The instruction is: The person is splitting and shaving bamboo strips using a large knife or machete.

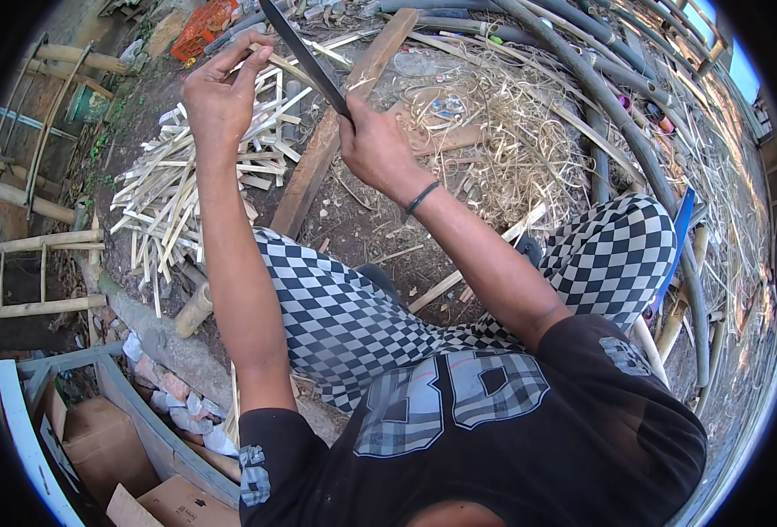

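My left hand [220, 92] is raised over the left side, its thumb and fingers pinched on one end of a thin bamboo strip [285, 67]. The strip slants right toward the blade of a long dark knife [304, 54], and its far end is hidden at the blade and my right hand. My right hand [373, 145] is wrapped round the knife's handle, which the fingers cover. The blade points up and to the left, past the frame's top edge. Below and behind my left hand lies a heap of pale split bamboo sticks [173, 198].
A wooden plank [314, 167] lies slanted between my knees. Curly shavings [502, 149] cover the ground ahead, with long bamboo poles [617, 123] at right. An orange crate [204, 28] stands far left. Cardboard boxes [103, 443] sit in a wooden frame [155, 422] at lower left.
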Demonstrator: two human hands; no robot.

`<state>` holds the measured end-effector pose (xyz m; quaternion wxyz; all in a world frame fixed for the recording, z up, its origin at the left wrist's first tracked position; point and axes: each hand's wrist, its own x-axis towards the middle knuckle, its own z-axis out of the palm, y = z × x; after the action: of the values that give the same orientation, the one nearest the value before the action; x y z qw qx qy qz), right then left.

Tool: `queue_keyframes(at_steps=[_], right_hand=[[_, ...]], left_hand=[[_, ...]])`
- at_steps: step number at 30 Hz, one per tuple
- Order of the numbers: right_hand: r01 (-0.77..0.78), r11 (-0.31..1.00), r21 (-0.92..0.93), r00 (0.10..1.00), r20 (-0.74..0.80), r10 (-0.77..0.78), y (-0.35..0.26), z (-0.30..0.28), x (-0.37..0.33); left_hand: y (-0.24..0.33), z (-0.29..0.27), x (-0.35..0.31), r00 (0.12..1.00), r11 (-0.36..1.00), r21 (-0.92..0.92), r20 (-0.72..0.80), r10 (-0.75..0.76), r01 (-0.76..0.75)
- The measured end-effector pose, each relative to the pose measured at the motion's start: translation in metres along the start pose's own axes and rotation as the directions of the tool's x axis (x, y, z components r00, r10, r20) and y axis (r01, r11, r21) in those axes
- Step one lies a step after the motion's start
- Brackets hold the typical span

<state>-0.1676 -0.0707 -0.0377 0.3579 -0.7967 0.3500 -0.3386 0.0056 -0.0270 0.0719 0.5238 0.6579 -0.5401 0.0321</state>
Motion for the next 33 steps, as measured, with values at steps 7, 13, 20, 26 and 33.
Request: queue_keyframes(at_steps=[7,13,20,26,33], right_hand=[[-0.293,0.945,-0.143,0.945,0.105,0.309,0.116,0.056,-0.011],[-0.147,0.988,-0.057,0.979,0.132,0.153,0.032,0.044,0.004],[-0.420,0.892,-0.170,0.886,0.137,0.443,0.173,0.095,-0.017],[-0.397,0.917,-0.049,0.900,0.178,0.399,0.107,0.100,-0.008],[-0.058,0.990,0.130,0.997,0.051,0.052,0.059,0.090,0.001]], left_hand=[[-0.006,0.008,0.003,0.999,0.996,-0.084,0.046,-0.001,0.005],[-0.010,-0.016,-0.005,0.996,0.996,-0.023,0.020,-0.084,0.084],[-0.016,-0.010,-0.004,0.983,0.974,-0.135,-0.001,-0.184,0.182],[-0.014,-0.008,-0.002,0.979,0.976,-0.128,-0.076,-0.188,0.177],[-0.022,-0.009,0.002,0.960,0.969,-0.105,-0.147,-0.237,0.224]])
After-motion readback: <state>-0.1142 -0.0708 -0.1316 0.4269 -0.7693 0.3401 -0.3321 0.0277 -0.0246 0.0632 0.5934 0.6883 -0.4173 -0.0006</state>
